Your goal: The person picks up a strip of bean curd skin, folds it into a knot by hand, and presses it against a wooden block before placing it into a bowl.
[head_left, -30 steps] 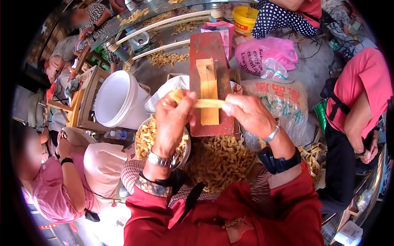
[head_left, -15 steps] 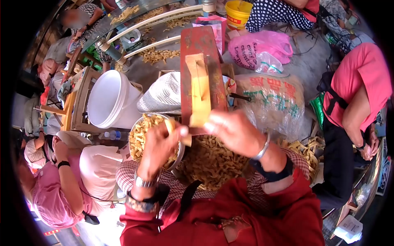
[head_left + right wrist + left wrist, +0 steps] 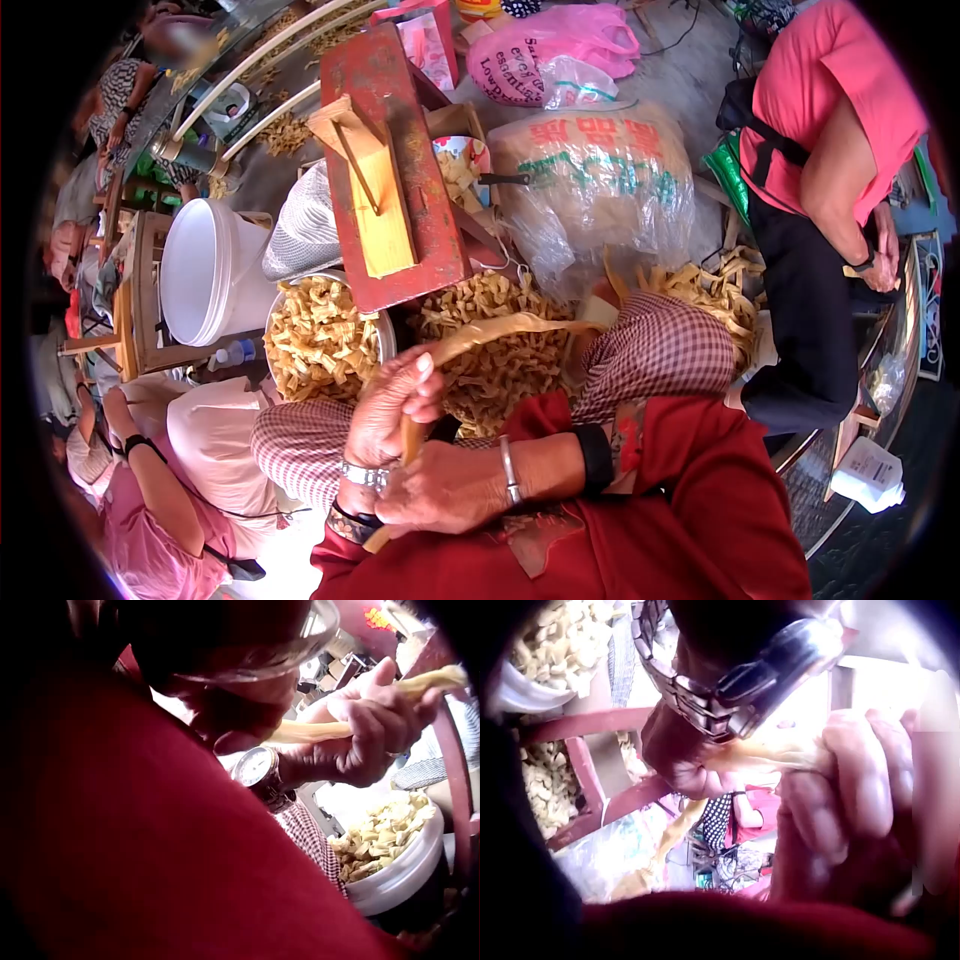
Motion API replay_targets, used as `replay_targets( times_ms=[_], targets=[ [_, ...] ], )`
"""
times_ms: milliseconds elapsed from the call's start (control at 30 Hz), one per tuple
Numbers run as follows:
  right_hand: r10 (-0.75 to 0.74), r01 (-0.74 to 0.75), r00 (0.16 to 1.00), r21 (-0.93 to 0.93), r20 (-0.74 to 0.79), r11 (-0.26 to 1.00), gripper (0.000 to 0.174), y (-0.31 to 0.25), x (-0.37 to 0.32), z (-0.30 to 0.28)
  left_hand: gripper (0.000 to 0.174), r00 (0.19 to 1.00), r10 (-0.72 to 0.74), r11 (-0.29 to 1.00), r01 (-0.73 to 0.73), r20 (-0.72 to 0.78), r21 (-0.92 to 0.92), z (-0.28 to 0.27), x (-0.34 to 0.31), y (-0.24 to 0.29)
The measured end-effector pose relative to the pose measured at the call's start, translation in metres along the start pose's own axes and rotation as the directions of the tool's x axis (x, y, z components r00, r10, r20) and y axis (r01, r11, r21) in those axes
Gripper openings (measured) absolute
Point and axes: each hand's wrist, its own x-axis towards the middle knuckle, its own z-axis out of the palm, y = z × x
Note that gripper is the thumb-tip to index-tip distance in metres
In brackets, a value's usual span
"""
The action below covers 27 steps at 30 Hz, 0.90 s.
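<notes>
A long, flat, yellowish strip runs from beside the right knee across the lap. My left hand grips it with curled fingers. Below it, near the left wrist, my right hand also grips the strip, and a short end pokes out under that hand. In the left wrist view the strip spans the small gap between both hands. From the right wrist view, the left hand has its fingers wrapped round the strip, while the right hand is dark and partly hidden.
Ahead stands a red bench bearing a wooden block with an upright end and thin rod. Folded yellowish pieces fill a bowl and lie heaped below the bench. A white bucket, clear plastic sack and seated people surround the spot.
Both hands have come back from the wooden block to the lap. A long strip now lies in them instead of the short piece held before. The bench has shifted left in view.
</notes>
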Motion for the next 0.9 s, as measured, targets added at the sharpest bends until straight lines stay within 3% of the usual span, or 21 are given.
replay_targets(
  times_ms=[33,67,100,133,167,200,233,300,333,367,400,433,500,533,633,667,767,800,900],
  targets=[
    [-0.003,0.003,0.998,0.01,-0.06,1.0,0.017,-0.004,0.003,-0.011,0.03,0.993,0.119,0.976,-0.122,0.023,0.178,0.002,-0.004,0.007],
    [0.036,-0.047,0.985,-0.059,-0.17,0.997,0.012,-0.004,0.002,-0.021,0.028,0.972,0.23,0.93,-0.203,-0.055,0.307,-0.003,-0.005,0.009],
    [0.058,-0.114,0.934,-0.14,-0.352,0.983,0.011,-0.004,0.004,-0.03,0.026,0.931,0.347,0.859,-0.266,-0.115,0.436,-0.008,-0.006,0.008],
    [0.053,-0.126,0.797,-0.08,-0.601,0.989,0.012,0.004,0.015,-0.038,0.02,0.888,0.439,0.775,-0.45,0.135,0.444,-0.004,-0.01,0.01],
    [0.161,-0.305,0.762,-0.129,-0.628,0.944,0.016,0.014,0.014,-0.047,0.017,0.832,0.551,0.665,-0.484,0.063,0.569,0.002,-0.017,0.006],
    [0.322,-0.41,0.718,0.0,-0.617,0.912,0.019,0.02,0.014,-0.057,0.015,0.759,0.651,0.551,-0.464,-0.01,0.693,0.008,-0.023,0.003],
    [0.475,-0.504,0.658,0.126,-0.584,0.854,0.023,0.024,0.014,-0.063,0.013,0.766,0.643,0.519,-0.452,0.017,0.726,0.012,-0.027,0.006],
    [0.626,-0.535,0.651,0.327,-0.428,0.78,0.025,0.026,0.012,-0.058,0.01,0.698,0.716,0.4,-0.4,-0.009,0.825,0.029,-0.04,0.006],
    [0.684,-0.55,0.647,0.416,-0.337,0.725,0.026,0.028,0.011,-0.056,0.01,0.624,0.762,0.114,-0.393,0.174,0.913,0.027,-0.039,0.007],
    [0.559,-0.506,0.732,0.239,-0.39,0.829,0.031,0.031,0.013,-0.056,0.011,0.556,0.749,-0.181,-0.354,0.362,0.918,0.028,-0.038,0.01],
    [0.577,-0.53,0.746,0.227,-0.333,0.817,0.03,0.032,0.012,-0.057,0.013,0.477,0.704,-0.461,-0.257,0.527,0.849,0.033,-0.039,0.013],
    [0.593,-0.553,0.756,0.213,-0.277,0.805,0.03,0.031,0.014,-0.061,0.014,0.433,0.704,-0.519,-0.228,0.563,0.824,0.033,-0.038,0.01],
    [0.474,-0.476,0.858,0.039,-0.197,0.879,0.024,0.034,0.011,-0.062,0.014,0.347,0.688,-0.625,-0.161,0.637,0.764,0.032,-0.038,0.005],
    [0.414,-0.424,0.899,-0.046,-0.146,0.905,0.022,0.037,0.009,-0.063,0.015,0.377,0.672,-0.646,-0.125,0.638,0.753,0.029,-0.042,0.003],
    [0.232,-0.242,0.97,-0.227,-0.07,0.943,0.019,0.05,0.005,-0.059,0.015,0.431,0.645,-0.603,-0.22,0.631,0.766,0.026,-0.043,0.002],
    [0.173,-0.2,0.978,-0.277,-0.12,0.94,0.022,0.055,0.003,-0.056,0.015,0.462,0.632,-0.603,-0.212,0.622,0.769,0.026,-0.044,0.003],
    [0.562,-0.568,0.82,-0.032,-0.106,0.822,0.026,0.031,0.009,-0.069,0.016,0.499,0.741,-0.378,-0.243,0.449,0.893,0.014,-0.049,0.004],
    [0.545,-0.55,0.835,-0.132,-0.07,0.825,0.031,0.024,0.012,-0.076,0.017,0.538,0.819,0.006,-0.356,0.2,0.934,0.023,-0.052,-0.001],
    [0.37,-0.384,0.913,-0.053,-0.174,0.922,0.024,0.026,0.009,-0.073,0.022,0.64,0.765,0.445,-0.611,0.077,0.654,0.022,-0.049,0.004]
  ],
)
